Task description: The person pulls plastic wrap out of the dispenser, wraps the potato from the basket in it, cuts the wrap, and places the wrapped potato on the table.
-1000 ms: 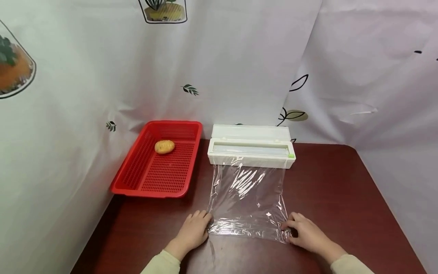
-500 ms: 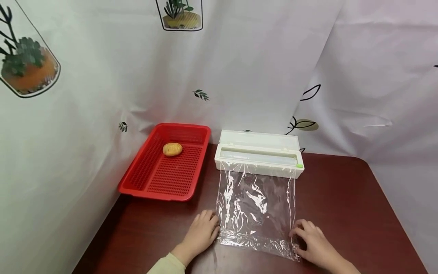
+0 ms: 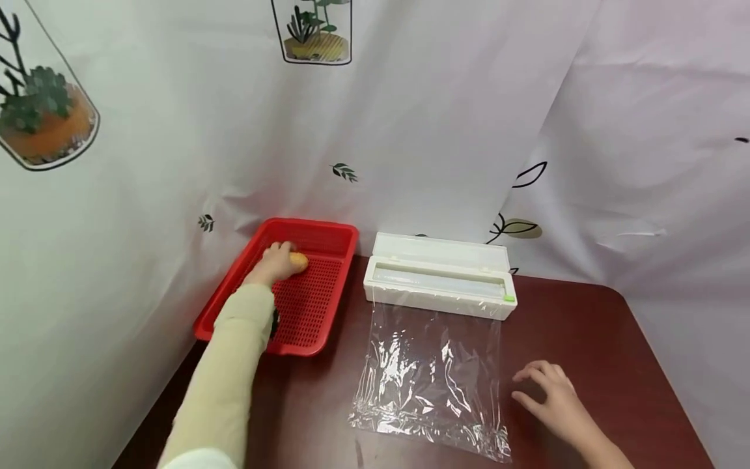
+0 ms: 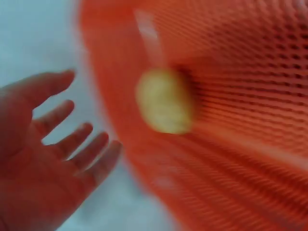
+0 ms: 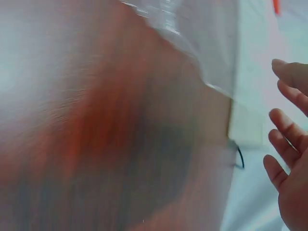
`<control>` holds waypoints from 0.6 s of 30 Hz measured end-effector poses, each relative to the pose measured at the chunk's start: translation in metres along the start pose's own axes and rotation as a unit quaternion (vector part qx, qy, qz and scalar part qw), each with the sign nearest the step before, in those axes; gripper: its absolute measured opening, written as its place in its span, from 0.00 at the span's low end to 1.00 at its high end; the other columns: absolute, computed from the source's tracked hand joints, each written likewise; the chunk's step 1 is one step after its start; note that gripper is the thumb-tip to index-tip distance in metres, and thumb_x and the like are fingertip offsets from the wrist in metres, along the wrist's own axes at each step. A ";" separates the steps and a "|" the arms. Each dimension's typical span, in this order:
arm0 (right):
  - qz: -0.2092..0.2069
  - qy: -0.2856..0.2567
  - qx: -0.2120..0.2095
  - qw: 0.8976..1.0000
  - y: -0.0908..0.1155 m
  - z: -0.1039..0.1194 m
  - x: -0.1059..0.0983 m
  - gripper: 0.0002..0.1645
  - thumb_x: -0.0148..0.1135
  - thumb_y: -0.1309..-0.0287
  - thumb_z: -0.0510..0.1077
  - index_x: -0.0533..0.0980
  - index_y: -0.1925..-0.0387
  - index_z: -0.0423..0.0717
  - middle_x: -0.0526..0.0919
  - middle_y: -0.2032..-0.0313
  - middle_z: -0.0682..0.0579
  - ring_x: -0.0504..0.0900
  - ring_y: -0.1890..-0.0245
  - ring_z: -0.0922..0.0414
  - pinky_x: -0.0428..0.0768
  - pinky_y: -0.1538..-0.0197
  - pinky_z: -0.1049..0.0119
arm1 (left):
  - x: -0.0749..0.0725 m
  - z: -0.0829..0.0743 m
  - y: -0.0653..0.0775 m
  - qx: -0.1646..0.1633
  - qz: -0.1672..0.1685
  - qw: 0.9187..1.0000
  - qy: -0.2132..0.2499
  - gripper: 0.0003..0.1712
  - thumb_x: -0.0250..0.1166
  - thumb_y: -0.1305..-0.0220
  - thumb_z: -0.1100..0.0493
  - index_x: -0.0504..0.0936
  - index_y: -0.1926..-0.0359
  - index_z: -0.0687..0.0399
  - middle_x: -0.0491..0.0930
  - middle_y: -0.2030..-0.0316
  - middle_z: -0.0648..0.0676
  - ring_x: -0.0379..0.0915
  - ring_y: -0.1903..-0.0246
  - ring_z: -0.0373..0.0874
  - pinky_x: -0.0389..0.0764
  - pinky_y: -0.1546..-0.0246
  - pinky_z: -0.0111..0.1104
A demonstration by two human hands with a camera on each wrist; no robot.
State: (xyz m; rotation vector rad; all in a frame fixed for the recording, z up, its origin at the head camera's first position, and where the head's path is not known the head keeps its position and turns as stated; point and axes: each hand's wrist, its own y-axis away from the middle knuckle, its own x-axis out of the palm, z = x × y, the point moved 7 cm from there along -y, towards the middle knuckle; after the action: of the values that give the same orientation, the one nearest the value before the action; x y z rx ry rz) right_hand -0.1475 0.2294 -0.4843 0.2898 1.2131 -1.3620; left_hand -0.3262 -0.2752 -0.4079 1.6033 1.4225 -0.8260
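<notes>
My left hand (image 3: 274,263) reaches over the red plastic basket (image 3: 328,312), beside a potato (image 3: 299,262) that it partly covers in the head view. In the left wrist view the fingers are spread and the potato (image 4: 164,101) lies apart from them against the basket's blurred mesh. A sheet of clear plastic wrap (image 3: 430,378) is drawn out over the table from a white dispenser box (image 3: 439,306). To the right of the sheet, my right hand (image 3: 553,398) hovers with fingers loosely bent and nothing between them.
The dispenser's lid (image 3: 442,251) stands up at the back, with a green slider (image 3: 508,298) at the box's right end. Behind the dark red table (image 3: 586,339) hangs a white printed curtain (image 3: 422,130), which also runs along both sides.
My left hand has left the wrap's near left corner and moved forward and left to the potato in the basket. My right hand has come off the wrap's right corner.
</notes>
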 end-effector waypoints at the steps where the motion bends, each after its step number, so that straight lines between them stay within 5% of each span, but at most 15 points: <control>1: -0.009 -0.008 0.014 1.000 -0.002 -0.004 -0.002 0.20 0.76 0.70 0.36 0.77 0.71 0.53 0.73 0.66 0.60 0.68 0.63 0.57 0.63 0.62 0.60 | 0.007 0.015 -0.014 -0.019 0.016 1.000 -0.011 0.35 0.59 0.39 0.52 0.57 0.38 0.66 0.54 0.43 0.73 0.53 0.47 0.67 0.63 0.53 0.55; 5: -0.025 -0.026 0.074 0.997 -0.003 -0.021 -0.004 0.15 0.73 0.63 0.36 0.78 0.71 0.51 0.75 0.67 0.62 0.66 0.63 0.64 0.61 0.61 0.70 | 0.027 0.040 -0.035 -0.075 0.055 0.996 -0.016 0.45 0.63 0.43 0.57 0.48 0.33 0.66 0.38 0.35 0.73 0.37 0.38 0.71 0.56 0.45 0.60; 11: -0.023 -0.032 0.130 0.991 0.005 -0.039 -0.003 0.11 0.71 0.56 0.37 0.79 0.71 0.53 0.75 0.69 0.65 0.67 0.65 0.64 0.61 0.62 0.76 | 0.036 0.043 -0.043 -0.059 0.045 0.997 -0.033 0.43 0.53 0.43 0.70 0.41 0.30 0.64 0.29 0.33 0.72 0.25 0.35 0.71 0.48 0.43 0.64; 18: -0.035 -0.036 0.143 0.988 0.002 -0.049 -0.005 0.11 0.70 0.56 0.36 0.79 0.70 0.52 0.75 0.69 0.66 0.65 0.64 0.68 0.61 0.62 0.77 | 0.050 0.053 -0.058 -0.061 0.053 0.996 -0.022 0.45 0.54 0.41 0.66 0.37 0.30 0.62 0.25 0.33 0.72 0.22 0.36 0.71 0.48 0.43 0.64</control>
State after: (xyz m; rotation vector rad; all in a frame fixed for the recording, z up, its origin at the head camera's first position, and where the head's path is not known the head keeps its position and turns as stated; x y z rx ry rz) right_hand -0.1683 0.2704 -0.5018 0.3990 0.9749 -1.5960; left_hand -0.3735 -0.2988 -0.4846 1.5439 1.3196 -0.6958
